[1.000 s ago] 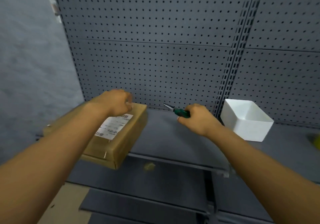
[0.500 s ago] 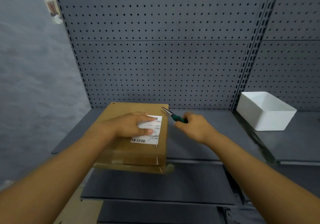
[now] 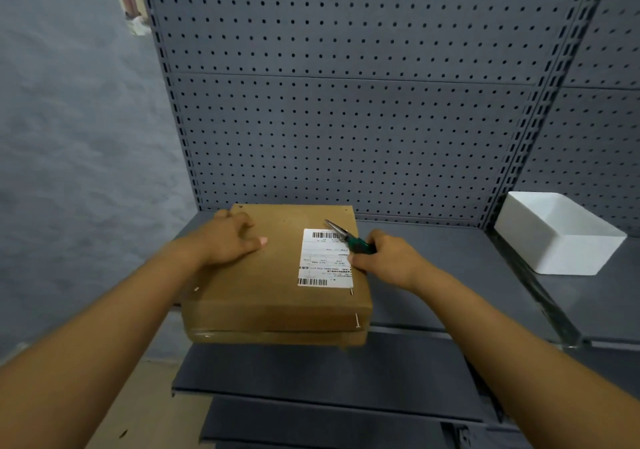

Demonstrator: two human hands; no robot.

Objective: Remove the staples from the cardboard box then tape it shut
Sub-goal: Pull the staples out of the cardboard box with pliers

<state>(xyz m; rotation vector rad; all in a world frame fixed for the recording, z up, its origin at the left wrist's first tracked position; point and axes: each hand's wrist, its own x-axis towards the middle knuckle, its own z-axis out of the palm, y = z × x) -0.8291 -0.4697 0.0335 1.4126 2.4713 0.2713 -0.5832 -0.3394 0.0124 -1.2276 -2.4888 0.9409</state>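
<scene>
Since half a second ago the left hand has slid off the label toward the far left corner of the cardboard box, and the right hand has carried the pliers in over the box's right edge. Behind everything rises a grey pegboard, and below it runs the grey shelf that bears the box, whose near end overhangs the shelf's front lip. A white bin sits well apart to the right. On the box top lies a white shipping label, which the pliers' tip now crosses. The left hand rests on the cardboard with fingers loosely spread, pressing it steady; the right hand is curled round the pliers' green handles. Staples show at the near right corner (another glints at the near left edge), so removal looks barely begun, if at all. No tape is in view; sealing is wholly left.
</scene>
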